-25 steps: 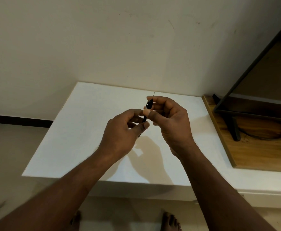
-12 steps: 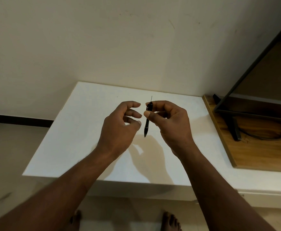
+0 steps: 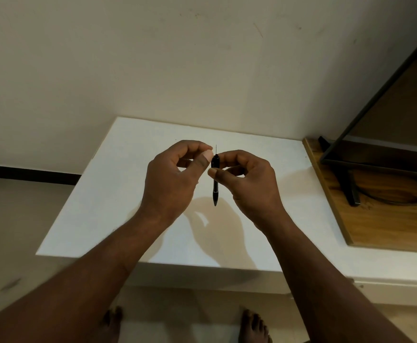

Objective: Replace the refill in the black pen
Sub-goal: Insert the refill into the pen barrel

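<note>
Black pen [image 3: 215, 186] upright over white table [image 3: 103, 206] middle | right hand [image 3: 249, 191] pinches it; left hand [image 3: 170, 184] curled beside refill [image 3: 216, 148], grip unclear

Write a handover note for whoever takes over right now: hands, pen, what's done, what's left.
Right hand pinches the black pen upright above the white table.
Left hand: thumb and forefinger at the pen's top, beside the thin refill sticking out; grip unclear.
Done: refill exposed.
Left: pull it out, fit a new one; no spare in view.
</note>
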`<control>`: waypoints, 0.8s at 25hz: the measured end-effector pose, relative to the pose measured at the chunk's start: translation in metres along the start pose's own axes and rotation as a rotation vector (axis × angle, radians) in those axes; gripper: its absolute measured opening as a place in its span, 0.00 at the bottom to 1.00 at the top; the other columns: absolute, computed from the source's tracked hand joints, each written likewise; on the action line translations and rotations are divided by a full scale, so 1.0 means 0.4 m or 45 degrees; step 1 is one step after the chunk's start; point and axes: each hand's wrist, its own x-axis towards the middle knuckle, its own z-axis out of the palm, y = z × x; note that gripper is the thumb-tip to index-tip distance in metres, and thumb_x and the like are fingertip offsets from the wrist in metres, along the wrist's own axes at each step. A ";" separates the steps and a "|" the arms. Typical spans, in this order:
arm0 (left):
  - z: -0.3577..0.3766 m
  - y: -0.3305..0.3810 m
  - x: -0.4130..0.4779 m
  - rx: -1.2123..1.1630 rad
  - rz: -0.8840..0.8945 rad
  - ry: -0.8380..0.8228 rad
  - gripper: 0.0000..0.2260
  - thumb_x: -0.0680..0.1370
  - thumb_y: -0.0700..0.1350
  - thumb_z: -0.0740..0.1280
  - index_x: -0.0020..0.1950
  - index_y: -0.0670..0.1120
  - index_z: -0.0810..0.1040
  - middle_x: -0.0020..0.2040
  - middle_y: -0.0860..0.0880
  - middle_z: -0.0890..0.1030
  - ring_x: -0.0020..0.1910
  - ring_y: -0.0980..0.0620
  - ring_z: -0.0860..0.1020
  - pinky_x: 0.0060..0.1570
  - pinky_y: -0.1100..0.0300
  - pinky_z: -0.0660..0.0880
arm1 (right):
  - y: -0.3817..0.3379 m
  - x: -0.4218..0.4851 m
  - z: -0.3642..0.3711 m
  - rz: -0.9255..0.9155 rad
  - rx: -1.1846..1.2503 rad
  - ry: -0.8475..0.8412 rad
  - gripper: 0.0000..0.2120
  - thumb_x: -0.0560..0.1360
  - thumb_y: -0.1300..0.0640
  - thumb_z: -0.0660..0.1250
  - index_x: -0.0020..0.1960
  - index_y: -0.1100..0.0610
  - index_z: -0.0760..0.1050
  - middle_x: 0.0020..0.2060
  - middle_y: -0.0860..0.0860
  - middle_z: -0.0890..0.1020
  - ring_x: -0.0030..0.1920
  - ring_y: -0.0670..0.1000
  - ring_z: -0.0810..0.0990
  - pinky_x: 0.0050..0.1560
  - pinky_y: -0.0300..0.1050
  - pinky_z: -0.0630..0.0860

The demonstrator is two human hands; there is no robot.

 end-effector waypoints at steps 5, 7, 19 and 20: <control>-0.018 -0.004 0.021 -0.088 -0.028 0.000 0.06 0.80 0.50 0.71 0.52 0.50 0.87 0.46 0.57 0.87 0.49 0.55 0.84 0.37 0.60 0.81 | -0.007 -0.006 0.006 -0.004 -0.083 -0.031 0.06 0.75 0.56 0.78 0.50 0.47 0.86 0.44 0.38 0.88 0.42 0.39 0.83 0.40 0.26 0.71; -0.020 -0.007 0.022 -0.083 -0.027 -0.014 0.05 0.80 0.49 0.72 0.51 0.51 0.87 0.46 0.58 0.87 0.48 0.56 0.84 0.39 0.58 0.83 | -0.009 -0.009 0.007 -0.016 -0.103 -0.042 0.06 0.75 0.56 0.78 0.49 0.47 0.86 0.43 0.38 0.87 0.42 0.39 0.83 0.40 0.26 0.71; -0.024 -0.005 0.025 -0.058 0.031 -0.026 0.02 0.79 0.49 0.73 0.50 0.54 0.86 0.46 0.59 0.87 0.47 0.57 0.83 0.41 0.54 0.84 | -0.015 -0.017 0.014 -0.028 -0.147 -0.067 0.06 0.75 0.55 0.78 0.51 0.48 0.86 0.44 0.39 0.87 0.44 0.40 0.83 0.46 0.40 0.76; -0.024 -0.005 0.024 -0.070 0.034 -0.039 0.02 0.79 0.49 0.73 0.50 0.54 0.86 0.46 0.60 0.87 0.47 0.58 0.83 0.39 0.58 0.83 | -0.015 -0.017 0.014 -0.031 -0.152 -0.066 0.06 0.75 0.55 0.78 0.51 0.48 0.86 0.44 0.39 0.87 0.44 0.40 0.83 0.46 0.40 0.76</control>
